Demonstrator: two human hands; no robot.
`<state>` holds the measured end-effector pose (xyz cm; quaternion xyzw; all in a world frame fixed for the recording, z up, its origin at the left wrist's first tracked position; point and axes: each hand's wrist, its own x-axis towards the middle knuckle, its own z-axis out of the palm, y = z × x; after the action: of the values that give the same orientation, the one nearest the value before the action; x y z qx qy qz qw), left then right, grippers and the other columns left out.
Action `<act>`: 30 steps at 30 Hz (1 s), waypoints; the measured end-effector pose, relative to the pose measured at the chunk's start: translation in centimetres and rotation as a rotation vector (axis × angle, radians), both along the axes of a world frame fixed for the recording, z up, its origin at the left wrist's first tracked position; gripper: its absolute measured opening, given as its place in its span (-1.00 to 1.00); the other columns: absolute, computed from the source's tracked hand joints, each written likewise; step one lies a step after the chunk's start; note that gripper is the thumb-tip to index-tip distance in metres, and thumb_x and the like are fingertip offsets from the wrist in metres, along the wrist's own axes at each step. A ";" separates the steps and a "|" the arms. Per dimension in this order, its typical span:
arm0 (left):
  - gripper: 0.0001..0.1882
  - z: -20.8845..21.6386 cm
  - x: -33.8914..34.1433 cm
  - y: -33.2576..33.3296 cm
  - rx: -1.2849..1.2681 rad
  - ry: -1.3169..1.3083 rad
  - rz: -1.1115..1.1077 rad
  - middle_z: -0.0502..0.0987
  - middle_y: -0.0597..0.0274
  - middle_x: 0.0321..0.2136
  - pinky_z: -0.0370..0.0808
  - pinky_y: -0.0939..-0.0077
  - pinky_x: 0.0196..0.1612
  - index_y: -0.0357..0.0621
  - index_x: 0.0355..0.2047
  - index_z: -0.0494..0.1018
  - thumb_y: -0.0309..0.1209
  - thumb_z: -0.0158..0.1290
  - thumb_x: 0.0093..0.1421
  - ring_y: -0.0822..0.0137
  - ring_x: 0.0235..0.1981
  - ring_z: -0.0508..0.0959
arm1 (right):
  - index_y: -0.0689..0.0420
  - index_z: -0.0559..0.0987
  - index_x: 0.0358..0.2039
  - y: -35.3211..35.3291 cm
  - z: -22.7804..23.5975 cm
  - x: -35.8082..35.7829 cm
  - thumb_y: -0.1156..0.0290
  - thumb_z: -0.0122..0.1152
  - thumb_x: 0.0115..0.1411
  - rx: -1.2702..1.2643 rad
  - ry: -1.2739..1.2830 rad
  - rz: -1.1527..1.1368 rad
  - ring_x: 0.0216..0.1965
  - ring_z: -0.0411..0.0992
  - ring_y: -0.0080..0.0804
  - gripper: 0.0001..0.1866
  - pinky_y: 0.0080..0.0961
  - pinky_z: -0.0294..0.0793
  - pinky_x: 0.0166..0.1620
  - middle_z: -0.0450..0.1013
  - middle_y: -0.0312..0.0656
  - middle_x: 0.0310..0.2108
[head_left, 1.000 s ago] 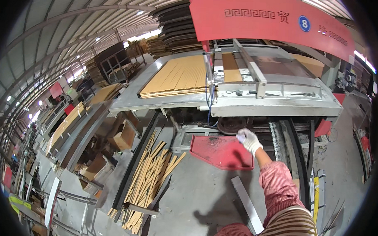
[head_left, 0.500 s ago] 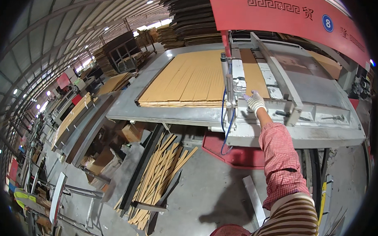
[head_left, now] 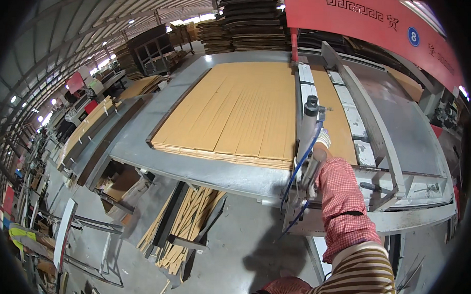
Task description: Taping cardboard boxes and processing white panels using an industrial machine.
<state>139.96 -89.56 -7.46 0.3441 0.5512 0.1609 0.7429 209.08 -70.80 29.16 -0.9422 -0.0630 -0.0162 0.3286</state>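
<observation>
My right hand [head_left: 324, 137], in a pale knit glove, reaches in over the machine bed just behind an upright metal cylinder [head_left: 309, 118]. The cylinder and its blue hose [head_left: 295, 175] cover its fingers, so their grip is hidden. Close by on the right lies a brown cardboard strip [head_left: 340, 119] under the machine, between two whitish metal bars. To the left, a wide stack of tan cardboard sheets [head_left: 231, 116] with many parallel lines lies on the grey metal table [head_left: 209, 169]. My left hand is out of sight; a red checked sleeve [head_left: 287, 286] shows at the lower edge.
A heavy grey beam [head_left: 368, 120] runs along the machine's right part. Above it hangs a red panel [head_left: 348, 26]. Long cardboard strips [head_left: 188, 225] lean in a rack below the table. Dark stacked sheets [head_left: 253, 20] stand at the back.
The view has moved closer over the table, so the cardboard stack looks larger. My right hand, seen earlier in front of the bars with fingers extended, is now mostly behind the cylinder.
</observation>
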 end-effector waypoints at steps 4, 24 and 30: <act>-0.89 -2.8 -5.6 1.5 -0.192 -0.086 0.007 0.32 0.45 -0.62 0.24 0.67 -0.60 -0.04 -0.45 0.32 -0.48 -0.19 0.19 0.56 -0.61 0.27 | 0.15 0.38 -0.02 -8.3 8.2 -7.8 0.09 0.13 0.02 -0.449 -0.205 0.277 -0.12 0.45 -0.07 -0.44 -0.21 0.46 -0.09 0.47 0.03 -0.16; -0.80 -2.1 -17.8 -2.0 0.141 -0.172 -0.878 0.48 0.06 -0.34 0.43 0.33 -0.26 -0.26 -0.29 0.43 -0.50 -0.03 0.04 0.16 -0.32 0.44 | 0.17 -0.06 0.24 -39.5 3.2 -55.5 -0.05 0.28 -0.17 -0.646 0.061 0.111 0.05 0.25 0.19 0.08 -0.15 0.29 0.06 0.16 0.35 0.06; -0.54 11.0 -13.8 -16.8 -0.397 -0.574 -1.242 0.30 0.14 0.09 0.10 0.39 0.23 -0.05 0.08 0.28 -0.15 -0.09 0.21 0.18 0.16 0.24 | 0.38 -0.01 0.16 -63.8 -5.0 -77.2 0.01 0.39 -0.32 -0.463 -0.076 0.243 -0.07 0.26 0.19 0.16 -0.14 0.30 0.00 0.23 0.29 -0.08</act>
<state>126.19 -106.32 3.51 0.3969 0.0549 -0.3113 0.8617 131.92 -134.57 24.18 -0.9766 -0.1899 0.0030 0.1012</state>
